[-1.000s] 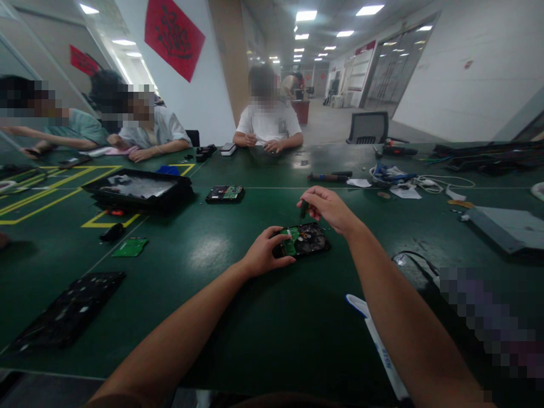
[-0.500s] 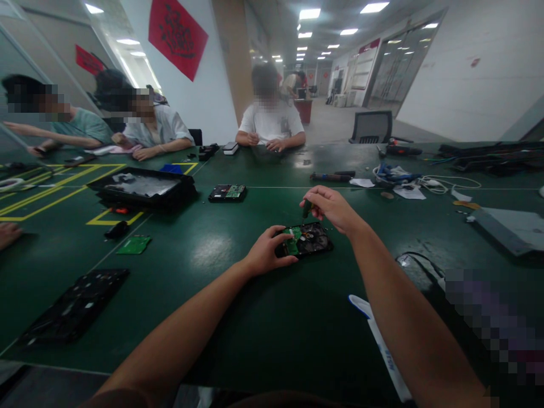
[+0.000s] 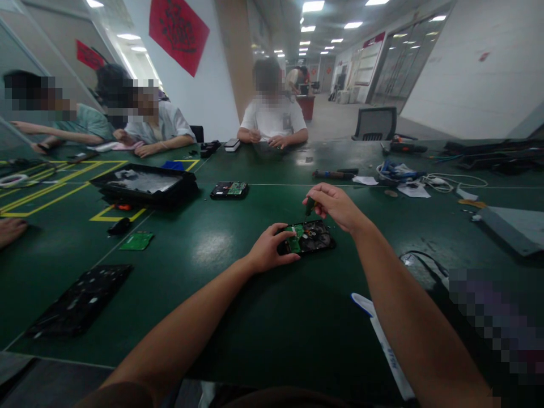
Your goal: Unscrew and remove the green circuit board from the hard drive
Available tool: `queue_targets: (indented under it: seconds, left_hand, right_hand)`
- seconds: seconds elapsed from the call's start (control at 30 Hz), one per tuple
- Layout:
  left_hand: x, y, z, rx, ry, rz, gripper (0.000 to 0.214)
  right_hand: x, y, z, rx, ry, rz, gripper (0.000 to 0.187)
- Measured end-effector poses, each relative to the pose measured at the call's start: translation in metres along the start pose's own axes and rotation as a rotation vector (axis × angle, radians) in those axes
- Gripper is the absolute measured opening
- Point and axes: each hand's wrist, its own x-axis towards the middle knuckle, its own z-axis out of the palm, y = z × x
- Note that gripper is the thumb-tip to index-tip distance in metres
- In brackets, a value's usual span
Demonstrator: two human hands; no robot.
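Note:
A hard drive (image 3: 318, 237) lies on the green table with its green circuit board facing up. My left hand (image 3: 272, 247) grips the drive's left end, thumb along the near edge and fingers over the board. Above the drive, my right hand (image 3: 334, 205) pinches the dark green handle of a screwdriver (image 3: 310, 205). The screwdriver stands nearly upright, its shaft pointing down at the drive's far edge; whether the tip touches a screw is too small to tell. Small bits lie by the drive's far right corner.
A second hard drive (image 3: 229, 190) lies beyond my left hand. To the left are a loose green circuit board (image 3: 136, 241), a black panel (image 3: 80, 300) and a black tray (image 3: 187, 184). Cables (image 3: 395, 170) and a grey metal case (image 3: 510, 226) sit at right. Several people work around the table.
The whole view has shifted slightly. Both hands keep their places on the drive and the screwdriver, and the right-hand fingers have turned a little around the handle.

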Motion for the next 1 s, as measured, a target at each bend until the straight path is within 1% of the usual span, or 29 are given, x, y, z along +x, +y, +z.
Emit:
queue_targets:
  seconds: [0.17,0.4,0.63,0.8,1.0]
  left_hand:
    - [0.0003,0.001,-0.0007,0.002,-0.004,-0.01,0.069]
    - [0.0,0.0037,-0.0026,-0.015,-0.006,-0.02,0.069]
    - [0.0006,0.003,-0.0011,0.001,-0.006,-0.014,0.069]
    - [0.0003,0.002,-0.0001,-0.012,0.005,-0.011,0.069]
    - [0.0002,0.0023,-0.0013,-0.004,-0.003,-0.015,0.07]
  right_hand:
    - [-0.0006,-0.0007,-0.0008,-0.027,-0.008,0.012,0.02]
    - [0.0002,0.0011,-0.0014,-0.013,-0.015,-0.006,0.022]
    - [0.0007,0.0039,0.0008,-0.042,-0.007,-0.019,0.032]
    - [0.0019,0.0028,0.0008,0.028,-0.027,0.024,0.03]
    - [-0.0006,-0.0011,0.0033,-0.098,0.046,-0.043,0.025]
